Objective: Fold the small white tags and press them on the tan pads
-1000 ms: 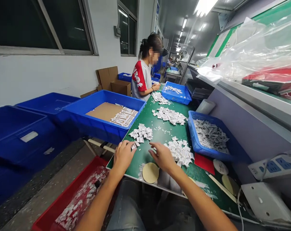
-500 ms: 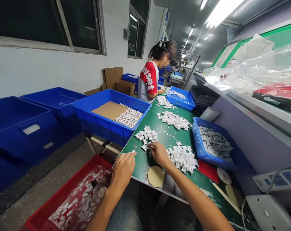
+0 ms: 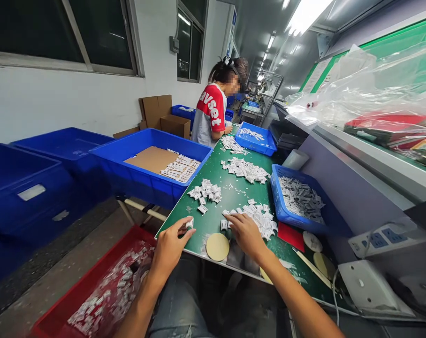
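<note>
We're pinching a small white plastic-looking piece (image 3: 189, 223) between thumb and fingers of our left hand (image 3: 168, 248), held over the near left edge of the green tabletop (image 3: 209, 222). Our right hand (image 3: 248, 237) is reaching palm down, fingers stretched, at the near edge of a heap of similar white pieces (image 3: 265, 223); can't tell if it's gripping one.

Just changed: the right hand is now working at this heap, having left the smaller white pile (image 3: 208, 189) beyond the left hand. So the hands are working apart, and only the left is clearly holding a piece.

Containers: right of the right hand, a blue perforated plastic basket (image 3: 277, 199) is holding lots of white pieces. Further ahead, a shallow blue plastic tray (image 3: 257, 148) is carrying narrow white parts. Left of and beyond the left hand, a large blue plastic bin (image 3: 146, 179) is holding a brown cardboard sheet (image 3: 149, 158) and rows of white strips with dark marks (image 3: 181, 168). Below the left hand, a red plastic bin (image 3: 73, 293) is collecting loose white bits.
</note>
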`<state>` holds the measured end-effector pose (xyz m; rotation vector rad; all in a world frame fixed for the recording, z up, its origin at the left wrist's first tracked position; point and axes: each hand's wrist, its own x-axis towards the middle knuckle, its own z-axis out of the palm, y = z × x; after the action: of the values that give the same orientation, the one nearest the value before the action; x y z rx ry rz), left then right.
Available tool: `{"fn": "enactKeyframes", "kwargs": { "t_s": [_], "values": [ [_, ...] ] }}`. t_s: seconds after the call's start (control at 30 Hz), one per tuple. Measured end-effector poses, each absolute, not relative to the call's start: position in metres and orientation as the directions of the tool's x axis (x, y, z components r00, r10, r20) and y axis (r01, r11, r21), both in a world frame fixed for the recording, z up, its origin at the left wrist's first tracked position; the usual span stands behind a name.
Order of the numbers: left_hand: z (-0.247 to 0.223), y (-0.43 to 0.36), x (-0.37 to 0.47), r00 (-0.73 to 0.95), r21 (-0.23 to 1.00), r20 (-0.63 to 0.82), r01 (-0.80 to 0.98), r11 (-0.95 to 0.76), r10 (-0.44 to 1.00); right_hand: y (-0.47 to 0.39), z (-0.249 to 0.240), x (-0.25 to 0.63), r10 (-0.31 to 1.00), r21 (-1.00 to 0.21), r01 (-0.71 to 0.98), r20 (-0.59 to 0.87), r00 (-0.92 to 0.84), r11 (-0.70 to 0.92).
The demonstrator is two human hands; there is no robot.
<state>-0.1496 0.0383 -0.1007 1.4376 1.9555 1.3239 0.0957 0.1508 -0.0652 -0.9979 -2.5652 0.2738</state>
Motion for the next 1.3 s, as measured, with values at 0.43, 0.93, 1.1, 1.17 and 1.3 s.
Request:
{"fn": "enactKeyframes", "kwargs": {
  "t_s": [0.43,0.93,1.1,1.17,1.3],
  "values": [
    [-0.082,-0.012,-0.153,-0.573,0.878,0.161,0.455,0.149,0.803,0.172,-0.058,0.063,0.453,-0.018,0.453,0.078,-0.888,0.891],
    [-0.084,-0.014,-0.127,-0.604,0.963,0.111,0.261,0.064,0.789,0.165,-0.058,0.055,0.657,-0.265,0.604,0.219,-0.721,0.751],
    [-0.081,-0.004,-0.117,-0.531,0.884,0.189,0.458,0.092,0.826,0.137,-0.027,0.109,0.766,-0.579,0.553,0.212,-0.608,0.599],
    [-0.080,0.005,-0.110,-0.394,0.812,0.274,0.584,0.009,0.877,0.122,-0.026,0.145,0.817,-0.684,0.519,0.201,-0.541,0.512],
    [-0.087,0.025,-0.093,-0.097,0.653,0.354,0.738,-0.172,0.930,0.089,-0.053,0.211,0.828,-0.413,0.717,0.267,-0.493,0.561]
  ]
}}
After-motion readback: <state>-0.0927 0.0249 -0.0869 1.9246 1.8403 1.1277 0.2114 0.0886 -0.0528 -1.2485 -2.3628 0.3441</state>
